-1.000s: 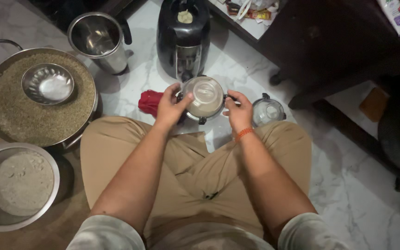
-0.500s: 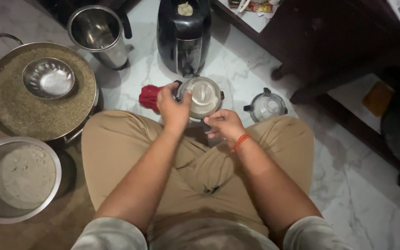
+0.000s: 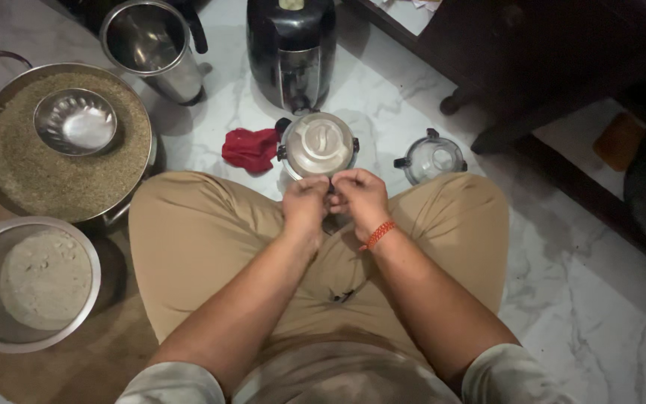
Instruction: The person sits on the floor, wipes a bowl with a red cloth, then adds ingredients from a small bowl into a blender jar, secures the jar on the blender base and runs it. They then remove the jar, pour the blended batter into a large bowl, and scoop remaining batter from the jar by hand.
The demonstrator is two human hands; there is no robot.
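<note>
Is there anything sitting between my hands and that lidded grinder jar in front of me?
Nothing visible. Both the left hand and right hand are already at the near edge of the lidded grinder jar, fingers bunched at its rim. The red cloth lies to its left and the loose clear lid to its right, both off to the sides.

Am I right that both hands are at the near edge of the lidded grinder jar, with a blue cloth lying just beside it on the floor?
Not quite: the cloth is red, not blue, as the head view shows. Both the left hand and right hand are indeed at the near edge of the lidded grinder jar.
</note>
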